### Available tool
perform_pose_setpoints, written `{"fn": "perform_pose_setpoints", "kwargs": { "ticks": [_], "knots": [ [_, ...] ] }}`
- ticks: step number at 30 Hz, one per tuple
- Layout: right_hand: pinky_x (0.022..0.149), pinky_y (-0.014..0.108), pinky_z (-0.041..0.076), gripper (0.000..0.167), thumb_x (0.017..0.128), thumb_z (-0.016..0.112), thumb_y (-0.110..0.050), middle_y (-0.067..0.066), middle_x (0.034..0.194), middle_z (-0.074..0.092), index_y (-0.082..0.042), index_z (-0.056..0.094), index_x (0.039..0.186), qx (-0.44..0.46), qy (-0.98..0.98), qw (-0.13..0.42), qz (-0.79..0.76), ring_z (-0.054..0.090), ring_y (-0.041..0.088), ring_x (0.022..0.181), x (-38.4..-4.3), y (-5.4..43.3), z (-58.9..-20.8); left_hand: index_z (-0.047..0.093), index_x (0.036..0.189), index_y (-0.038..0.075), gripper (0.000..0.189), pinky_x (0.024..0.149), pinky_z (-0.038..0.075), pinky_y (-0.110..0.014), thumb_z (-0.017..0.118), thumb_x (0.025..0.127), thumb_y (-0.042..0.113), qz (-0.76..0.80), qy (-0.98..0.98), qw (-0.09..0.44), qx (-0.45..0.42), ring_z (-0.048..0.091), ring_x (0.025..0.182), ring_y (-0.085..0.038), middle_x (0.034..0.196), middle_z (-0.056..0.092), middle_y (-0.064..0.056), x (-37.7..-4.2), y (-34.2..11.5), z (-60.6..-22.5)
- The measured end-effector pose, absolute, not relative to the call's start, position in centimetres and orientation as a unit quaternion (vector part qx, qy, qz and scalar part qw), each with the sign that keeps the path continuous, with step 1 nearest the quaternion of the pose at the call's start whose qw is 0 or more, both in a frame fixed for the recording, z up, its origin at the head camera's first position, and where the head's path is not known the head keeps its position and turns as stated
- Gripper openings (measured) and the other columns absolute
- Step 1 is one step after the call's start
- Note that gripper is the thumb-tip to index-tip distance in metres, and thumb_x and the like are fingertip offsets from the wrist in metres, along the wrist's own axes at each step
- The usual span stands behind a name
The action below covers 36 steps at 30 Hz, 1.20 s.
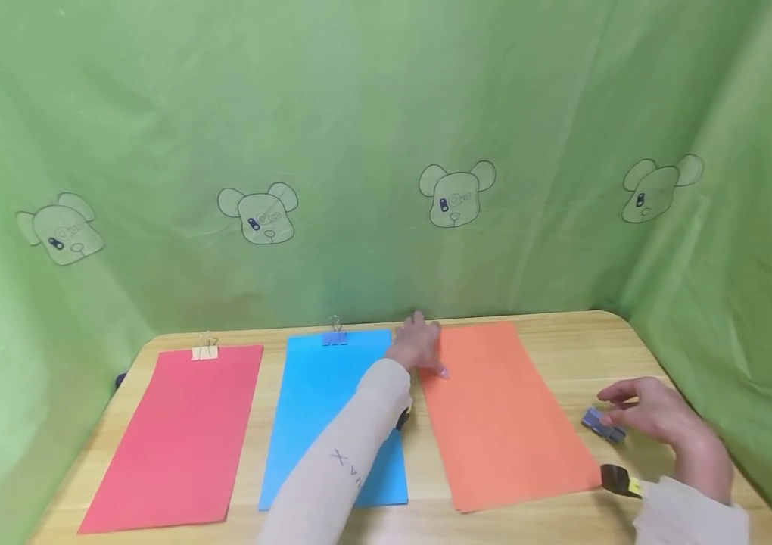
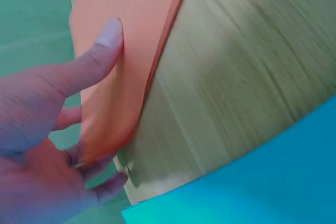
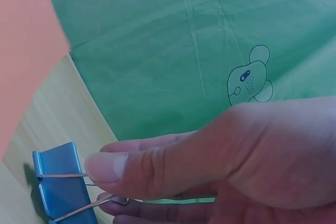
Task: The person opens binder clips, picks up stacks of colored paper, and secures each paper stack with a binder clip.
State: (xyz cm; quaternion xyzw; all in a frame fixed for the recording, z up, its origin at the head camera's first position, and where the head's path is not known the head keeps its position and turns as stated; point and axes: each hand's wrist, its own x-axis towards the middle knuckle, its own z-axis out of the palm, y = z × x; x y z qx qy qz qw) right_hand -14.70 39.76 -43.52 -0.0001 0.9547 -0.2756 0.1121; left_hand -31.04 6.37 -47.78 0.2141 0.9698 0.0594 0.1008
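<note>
The corner of an orange paper stack (image 1: 502, 416) is between the thumb and fingers of my left hand (image 1: 418, 344). In the left wrist view the thumb lies on top of the orange paper (image 2: 128, 35), the other fingers are around its far edge, and the corner bends. My right hand (image 1: 658, 412) is at a blue binder clip (image 1: 602, 425) to the right of the orange stack. In the right wrist view the thumb and fingers of that hand (image 3: 210, 166) pinch the wire handles of the blue clip (image 3: 63, 182); the fingertips are partly hidden.
Left of the orange stack lies blue paper (image 1: 304, 409) with a purple-blue binder clip (image 1: 334, 338) at its top. Farther left is red paper (image 1: 182, 439) with a cream binder clip (image 1: 205, 353). A green curtain (image 1: 359, 151) printed with bear heads surrounds the wooden table (image 1: 570, 341).
</note>
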Motion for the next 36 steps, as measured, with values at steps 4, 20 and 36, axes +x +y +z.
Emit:
{"fn": "perform_pose_setpoints", "kwargs": {
  "ticks": [4, 20, 36],
  "knots": [
    [0.079, 0.043, 0.052, 0.043, 0.089, 0.077, -0.015, 0.027, 0.112, 0.068, 0.011, 0.066, 0.121, -0.007, 0.956, 0.121, -0.268, 0.063, 0.046, 0.106, -14.9, 39.7, -43.6, 0.054, 0.144, 0.018, 0.087, 0.103, 0.047, -0.047, 0.090, 0.073, 0.052, 0.069, 0.967, 0.064, 0.238, 0.053, 0.125, -0.027, 0.138, 0.053, -0.008, -31.3, 6.1, -48.0],
    [0.082, 0.050, 0.053, 0.044, 0.090, 0.076, -0.015, 0.030, 0.113, 0.067, 0.013, 0.064, 0.122, -0.021, 0.958, 0.124, -0.259, 0.062, 0.049, 0.106, -15.4, 39.4, -43.6, 0.067, 0.111, 0.007, 0.026, 0.068, 0.039, -0.022, 0.061, 0.092, -0.010, 0.141, 0.934, 0.147, 0.293, 0.044, 0.081, -0.014, 0.090, 0.054, 0.002, -29.7, 5.6, -44.8],
    [0.082, 0.053, 0.054, 0.054, 0.094, 0.073, -0.021, 0.038, 0.120, 0.061, 0.016, 0.057, 0.129, -0.029, 0.956, 0.122, -0.267, 0.061, 0.053, 0.108, -16.2, 39.5, -43.9, 0.048, 0.101, -0.010, 0.027, 0.063, 0.028, -0.028, 0.048, 0.079, -0.025, 0.447, 0.814, 0.237, 0.285, 0.040, 0.071, -0.018, 0.094, 0.049, -0.010, -29.5, -0.1, -47.1]
  ]
}}
